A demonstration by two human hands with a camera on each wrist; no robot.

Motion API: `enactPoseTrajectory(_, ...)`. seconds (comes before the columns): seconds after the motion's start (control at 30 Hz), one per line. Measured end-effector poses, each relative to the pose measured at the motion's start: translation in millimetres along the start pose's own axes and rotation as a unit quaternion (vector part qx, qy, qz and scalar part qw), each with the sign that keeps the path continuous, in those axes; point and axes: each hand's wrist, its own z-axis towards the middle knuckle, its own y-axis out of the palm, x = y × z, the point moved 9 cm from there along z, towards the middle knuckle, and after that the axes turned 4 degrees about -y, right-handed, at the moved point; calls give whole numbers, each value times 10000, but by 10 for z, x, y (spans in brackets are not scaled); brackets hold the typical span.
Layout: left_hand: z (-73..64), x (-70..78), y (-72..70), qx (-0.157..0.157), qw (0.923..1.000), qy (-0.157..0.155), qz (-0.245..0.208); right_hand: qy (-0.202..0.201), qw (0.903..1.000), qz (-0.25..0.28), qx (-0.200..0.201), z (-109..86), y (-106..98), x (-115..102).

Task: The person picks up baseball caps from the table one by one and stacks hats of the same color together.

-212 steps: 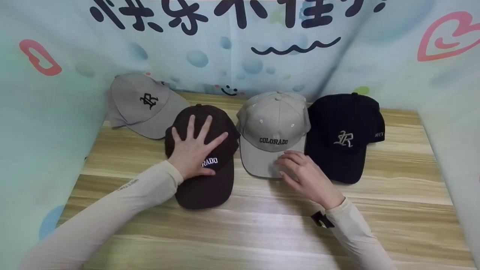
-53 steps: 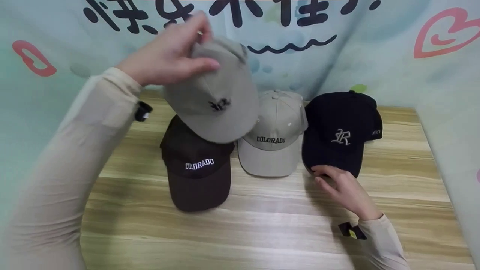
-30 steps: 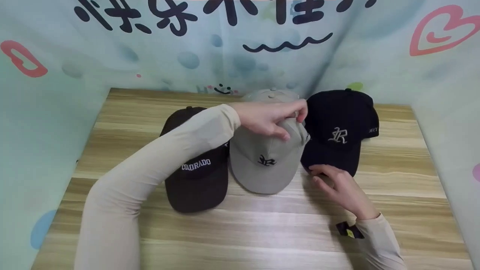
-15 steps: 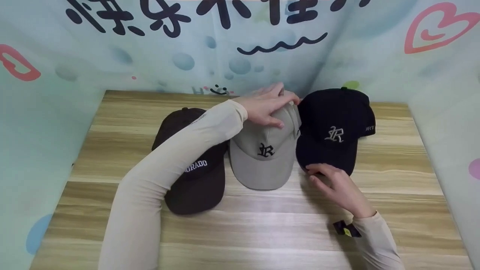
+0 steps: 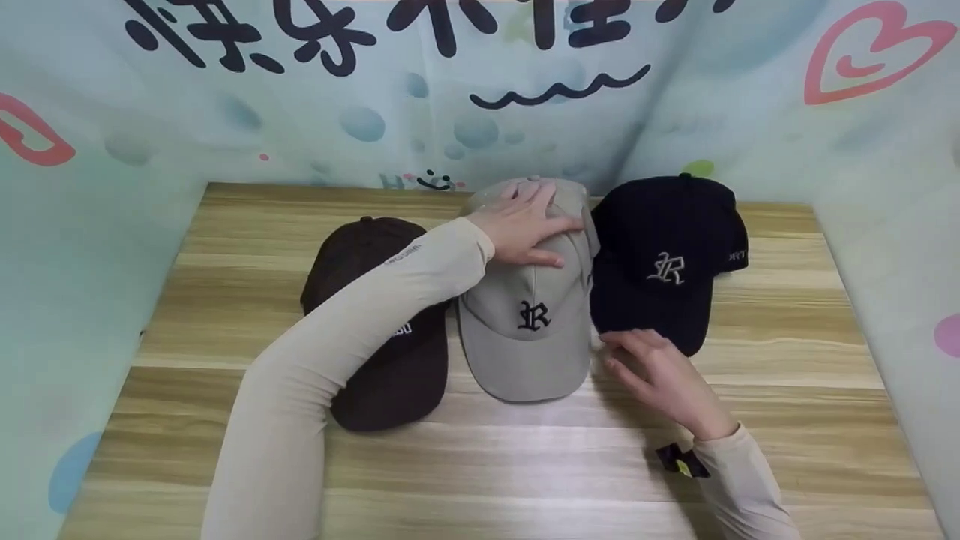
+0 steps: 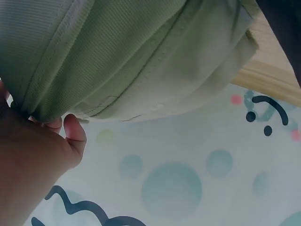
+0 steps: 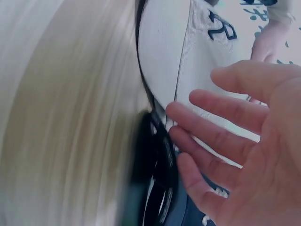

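Note:
The grey baseball cap with a black R [image 5: 526, 367] sits over a lighter grey cap [image 5: 576, 196], whose crown shows behind it. My left hand [image 5: 521, 225] rests on the grey cap's crown, fingers spread. In the left wrist view, cap fabric [image 6: 117, 56] fills the top beside that hand [image 6: 37, 155]. My right hand [image 5: 667, 382] is by the navy cap [image 5: 667, 225], its fingertips between the navy and grey brims. The right wrist view shows this hand [image 7: 235, 132] with relaxed fingers, close to the grey brim [image 7: 162, 52]. My left sleeve partly hides a dark brown cap [image 5: 397, 390].
The caps stand side by side on a wood-grain table [image 5: 525, 480]. Behind them hangs a pale blue printed backdrop [image 5: 300, 112], with matching panels at both sides. A black band piece [image 5: 682, 460] sits at my right wrist.
My left hand has carried the grey R cap from the far left over the brown cap onto the lighter grey one, and its fingers have spread. My right hand has shifted slightly left.

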Motion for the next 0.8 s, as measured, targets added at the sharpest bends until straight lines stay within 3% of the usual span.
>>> enactPoseTrajectory(0.23, 20, 44, -98, 207, 9992, 321, 116, -730, 9970, -181, -204, 132, 250, -360)
enactPoseTrajectory(0.33, 32, 33, -94, 214, 9990, 388, 98, -858, 9955, -197, -358, 209, 362, -486)
enactPoseTrajectory(0.57, 21, -1, 4, 39, 9989, 424, 184, -470, 9929, -836, -706, 338, 537, -586)
enactPoseTrajectory(0.67, 1, 11, 1, 116, 9983, 451, 357, -302, 9907, -1157, -653, 362, 561, -609)
enactPoseTrajectory(0.8, -54, 1, -43, 253, 9988, 384, 186, -268, 9860, -1595, -410, 388, 570, -691)
